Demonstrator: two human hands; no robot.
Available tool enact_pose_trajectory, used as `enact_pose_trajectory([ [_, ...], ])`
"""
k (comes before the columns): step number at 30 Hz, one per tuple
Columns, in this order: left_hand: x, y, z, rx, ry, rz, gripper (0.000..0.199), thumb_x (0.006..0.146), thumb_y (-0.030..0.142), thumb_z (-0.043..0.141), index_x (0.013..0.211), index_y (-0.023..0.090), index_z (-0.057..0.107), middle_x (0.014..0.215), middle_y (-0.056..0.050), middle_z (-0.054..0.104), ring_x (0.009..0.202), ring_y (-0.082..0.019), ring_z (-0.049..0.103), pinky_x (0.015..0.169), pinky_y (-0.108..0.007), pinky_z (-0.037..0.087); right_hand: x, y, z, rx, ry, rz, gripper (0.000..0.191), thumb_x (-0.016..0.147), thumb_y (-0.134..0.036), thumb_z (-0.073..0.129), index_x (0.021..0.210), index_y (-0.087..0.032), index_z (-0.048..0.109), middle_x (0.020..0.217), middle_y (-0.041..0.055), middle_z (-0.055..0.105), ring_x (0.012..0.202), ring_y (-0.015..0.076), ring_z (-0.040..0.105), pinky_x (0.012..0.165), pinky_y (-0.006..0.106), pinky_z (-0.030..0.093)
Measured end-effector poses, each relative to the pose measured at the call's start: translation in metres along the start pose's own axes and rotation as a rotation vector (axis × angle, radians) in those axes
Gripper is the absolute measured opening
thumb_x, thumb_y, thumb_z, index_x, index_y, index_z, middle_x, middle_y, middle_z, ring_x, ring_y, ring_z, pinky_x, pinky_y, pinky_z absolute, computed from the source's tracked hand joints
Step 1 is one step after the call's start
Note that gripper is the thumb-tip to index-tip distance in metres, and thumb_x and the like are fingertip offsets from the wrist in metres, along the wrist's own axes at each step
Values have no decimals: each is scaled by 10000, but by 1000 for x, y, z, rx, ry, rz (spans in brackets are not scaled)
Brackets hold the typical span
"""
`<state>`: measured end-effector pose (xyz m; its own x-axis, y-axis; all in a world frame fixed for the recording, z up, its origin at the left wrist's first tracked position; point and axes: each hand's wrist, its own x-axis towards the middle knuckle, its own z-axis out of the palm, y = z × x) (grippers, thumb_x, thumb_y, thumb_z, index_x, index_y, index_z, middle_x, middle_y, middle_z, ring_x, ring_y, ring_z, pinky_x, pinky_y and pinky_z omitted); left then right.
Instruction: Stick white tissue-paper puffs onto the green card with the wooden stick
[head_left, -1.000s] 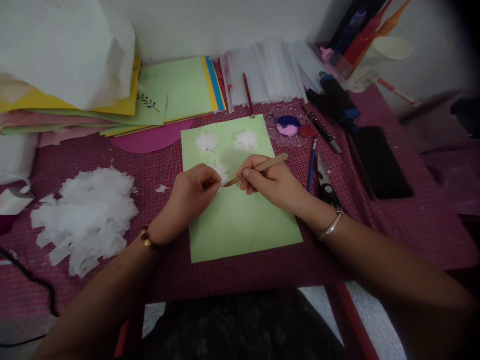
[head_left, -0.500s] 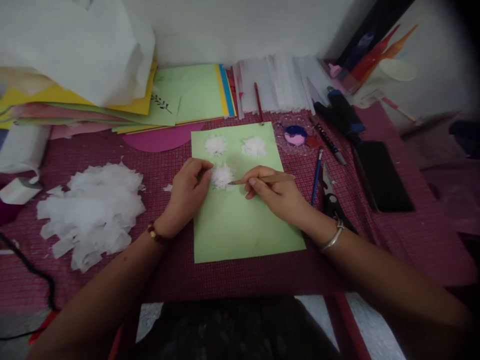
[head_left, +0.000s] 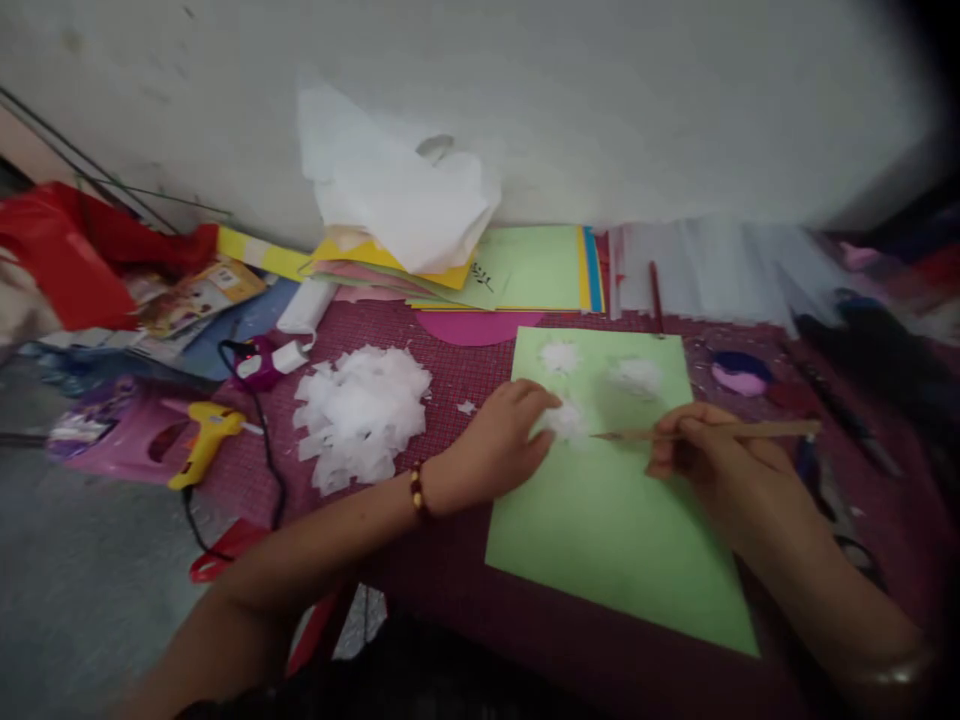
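Note:
A green sheet of paper [head_left: 600, 540] lies in front of me with three fluffy white tissue tufts on it: an upper left tuft [head_left: 560, 356], an upper right tuft [head_left: 636, 376] and a lower tuft [head_left: 568, 420]. My left hand [head_left: 510, 440] rests at the sheet's left edge, thumb and fingers apart, fingertips at the lower tuft. My right hand [head_left: 720, 465] grips a thin tan wooden stick [head_left: 772, 429] like a pencil or brush handle. Its pointed tip is just right of the lower tuft; I cannot tell whether it touches.
Left of the sheet lies a heap of white tissue squares [head_left: 364, 410]. Further left are a yellow glue gun [head_left: 210, 440] and its black cord. Stacked coloured papers [head_left: 540, 270] and clear plastic sleeves [head_left: 712, 270] line the wall. A paint palette [head_left: 739, 373] stands on the right.
My view has swung left, bringing the glue gun and red cloth into sight. Both hands stay by the lower tuft; the stick's tip has drawn slightly away to the right.

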<state>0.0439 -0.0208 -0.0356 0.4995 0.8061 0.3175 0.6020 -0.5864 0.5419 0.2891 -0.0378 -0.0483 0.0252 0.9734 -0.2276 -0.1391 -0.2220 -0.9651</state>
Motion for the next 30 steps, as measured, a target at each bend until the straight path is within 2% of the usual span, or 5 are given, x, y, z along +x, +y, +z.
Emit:
enact_pose_trajectory([
  [4, -7, -28, -64, 137, -157, 19, 109, 869, 201, 558, 846, 187, 664, 916, -65, 699, 886, -196, 622, 858, -373, 470, 0, 3, 0, -23, -29, -9, 159, 847, -343, 644, 732, -262, 720, 654, 78, 601, 611, 171, 575, 543, 308, 490],
  [7, 1, -90, -115, 195, 27, -401, 90, 796, 209, 593, 742, 165, 651, 769, -52, 679, 724, -168, 596, 682, -303, 458, 0, 7, 0, -47, -11, -24, 163, 827, -376, 660, 747, -238, 694, 633, 40, 608, 584, 150, 572, 527, 262, 487],
  [10, 9, -148, -142, 169, -46, -640, 56, 743, 184, 592, 718, 151, 631, 656, -37, 642, 579, -141, 547, 540, -267, 406, 2, 12, -1, -68, 2, -21, 177, 828, -396, 658, 781, -227, 673, 630, 5, 618, 578, 126, 574, 530, 213, 483],
  [14, 5, -174, -139, 94, -171, -674, 65, 696, 202, 631, 740, 157, 648, 673, -35, 671, 577, -133, 571, 524, -244, 417, 4, 14, -2, -77, 17, -23, 180, 845, -398, 642, 798, -226, 666, 639, -4, 619, 595, 124, 581, 541, 200, 484],
  [30, 2, -162, -135, -32, -339, -543, 253, 750, 295, 624, 952, 171, 712, 924, -63, 737, 773, -159, 640, 679, -262, 475, 1, 9, -2, -153, -27, -26, 175, 907, -339, 580, 782, -252, 665, 669, 22, 616, 616, 140, 584, 594, 296, 452],
])
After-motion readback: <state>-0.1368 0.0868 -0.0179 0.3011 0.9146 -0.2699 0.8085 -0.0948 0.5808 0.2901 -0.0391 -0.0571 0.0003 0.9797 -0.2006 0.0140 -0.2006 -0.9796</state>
